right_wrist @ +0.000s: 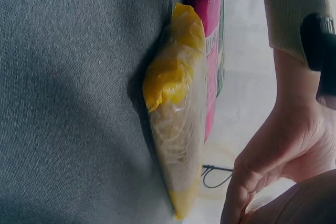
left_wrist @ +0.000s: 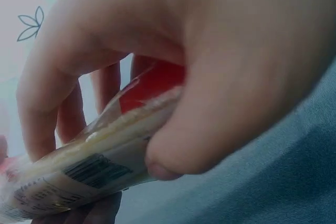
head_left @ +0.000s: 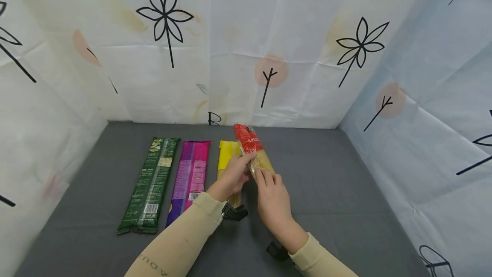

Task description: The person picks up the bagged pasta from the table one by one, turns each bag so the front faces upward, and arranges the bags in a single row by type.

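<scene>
Both hands hold a bag of dried noodles (head_left: 249,139) with a red top and a see-through lower part, raised over the table and leaning with its red end away. My left hand (head_left: 232,173) grips its left side, the thumb along the printed back beside the barcode in the left wrist view. My right hand (head_left: 273,199) holds the lower end, fingers curled over the front. A yellow-ended noodle bag (right_wrist: 178,135) lies just beneath and left of them, partly hidden by the left hand in the head view.
Left of the hands, a purple and pink packet (head_left: 191,174) and a dark green packet (head_left: 150,185) lie side by side on the grey cloth (head_left: 338,200). White printed sheets (head_left: 230,33) wall the table at the back and both sides.
</scene>
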Motion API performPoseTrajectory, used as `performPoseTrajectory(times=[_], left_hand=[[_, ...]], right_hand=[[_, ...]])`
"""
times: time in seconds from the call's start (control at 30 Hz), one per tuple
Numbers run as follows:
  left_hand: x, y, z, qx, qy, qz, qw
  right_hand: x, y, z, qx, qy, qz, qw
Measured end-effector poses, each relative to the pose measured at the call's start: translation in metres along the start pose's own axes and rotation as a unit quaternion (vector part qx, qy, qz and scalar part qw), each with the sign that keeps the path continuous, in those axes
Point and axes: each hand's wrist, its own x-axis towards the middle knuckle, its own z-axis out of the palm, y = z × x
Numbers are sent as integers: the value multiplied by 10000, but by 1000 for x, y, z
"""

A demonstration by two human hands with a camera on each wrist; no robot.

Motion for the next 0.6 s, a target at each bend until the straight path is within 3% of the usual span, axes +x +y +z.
performPoseTrajectory(times=[0.2,0.3,0.37,0.47,0.6], left_hand=[[1,2,-1,37,80,43,10000],[2,2,-3,-74,54,70,9999],[2,2,-5,-115,38,102,9999],[1,2,-10,7,-16,123,9999],[-2,2,-15,114,-267,73,9996]], right_hand=[[-3,-3,-1,140,-53,49,9999],[-4,1,-2,706,-237,139,9971],[-3,7,-4,1418,-415,294,9886],[-1,20,-7,2741,-722,861,9551],[3,41,-5,4124,-1002,1899,8854]])
